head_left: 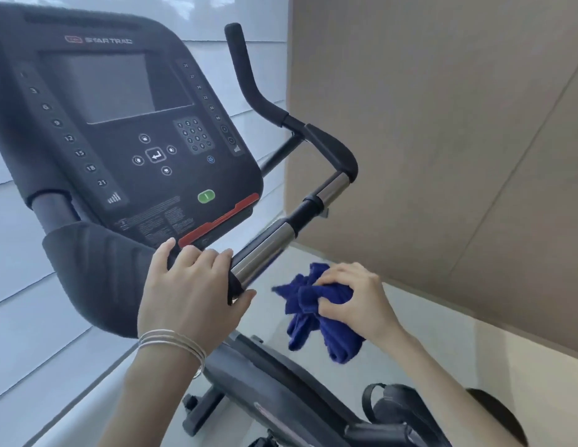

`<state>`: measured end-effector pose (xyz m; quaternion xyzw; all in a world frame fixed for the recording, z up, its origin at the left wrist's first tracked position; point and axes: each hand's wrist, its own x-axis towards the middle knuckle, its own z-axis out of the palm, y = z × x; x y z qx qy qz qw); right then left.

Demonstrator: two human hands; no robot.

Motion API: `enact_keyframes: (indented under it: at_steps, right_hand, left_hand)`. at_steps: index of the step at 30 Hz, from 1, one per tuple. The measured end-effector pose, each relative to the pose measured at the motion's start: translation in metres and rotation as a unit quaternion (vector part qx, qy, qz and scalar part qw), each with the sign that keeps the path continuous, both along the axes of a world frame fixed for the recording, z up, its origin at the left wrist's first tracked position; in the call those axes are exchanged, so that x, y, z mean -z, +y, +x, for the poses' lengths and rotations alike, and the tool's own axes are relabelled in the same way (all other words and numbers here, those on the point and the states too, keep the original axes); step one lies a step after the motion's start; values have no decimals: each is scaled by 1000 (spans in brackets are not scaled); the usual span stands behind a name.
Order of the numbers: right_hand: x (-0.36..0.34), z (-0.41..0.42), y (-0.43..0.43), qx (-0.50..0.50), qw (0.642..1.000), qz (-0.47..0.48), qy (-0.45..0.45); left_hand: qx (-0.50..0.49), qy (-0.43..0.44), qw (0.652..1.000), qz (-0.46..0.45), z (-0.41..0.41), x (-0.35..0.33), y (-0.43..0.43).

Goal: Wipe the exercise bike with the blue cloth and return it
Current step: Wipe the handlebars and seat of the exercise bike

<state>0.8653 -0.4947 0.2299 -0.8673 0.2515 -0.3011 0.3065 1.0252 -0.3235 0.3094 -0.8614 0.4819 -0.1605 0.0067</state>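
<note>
The exercise bike's dark console (126, 130) fills the upper left, with a screen, keypad and green button. Its right handlebar (281, 227) runs from below the console up to the right, with chrome sections and black grips. My left hand (191, 291) wraps around the near end of that handlebar, silver bangles on the wrist. My right hand (355, 301) clutches a bunched blue cloth (310, 314) just right of and below the bar, apart from it. The cloth hangs down from my fingers.
The bike's frame (281, 388) and a strapped pedal (397, 404) lie below my arms. A beige wall (442, 140) stands close on the right. White slatted blinds (29, 301) are behind the console on the left. Pale floor shows under the handlebar.
</note>
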Motion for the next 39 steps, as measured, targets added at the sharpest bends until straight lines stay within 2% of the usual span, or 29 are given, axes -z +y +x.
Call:
enact_keyframes:
  at_steps: [2, 4, 10, 15, 18, 22, 29, 32, 35, 39]
  right_hand:
    - [17, -22, 20, 50, 997, 63, -13]
    - [29, -47, 36, 99, 991, 88, -15]
    - [47, -126, 73, 217, 973, 74, 27]
    - [69, -173, 82, 282, 954, 88, 41]
    - [84, -191, 76, 292, 951, 81, 66]
    - [102, -211, 53, 290, 950, 62, 98]
    - [151, -199, 1, 272, 956, 57, 89]
    - [177, -170, -17, 207, 961, 32, 181]
    - [194, -150, -22, 148, 933, -24, 326]
    - [197, -168, -28, 131, 927, -72, 345]
  left_hand:
    - [23, 7, 1000, -9, 1, 0, 2]
    - [51, 18, 998, -34, 2, 3, 4]
    - [115, 10, 988, -98, 2, 14, 5]
    - [178, 48, 970, -158, -32, 29, 2]
    - [230, 118, 961, -101, -72, 59, -3]
    - [246, 156, 955, 61, -124, 107, -12]
    - [197, 199, 946, 165, -156, 178, -56]
    - [179, 220, 940, 189, -165, 200, -67]
    - [158, 242, 935, 203, -173, 215, -76]
    - [132, 264, 936, 192, -176, 226, -89]
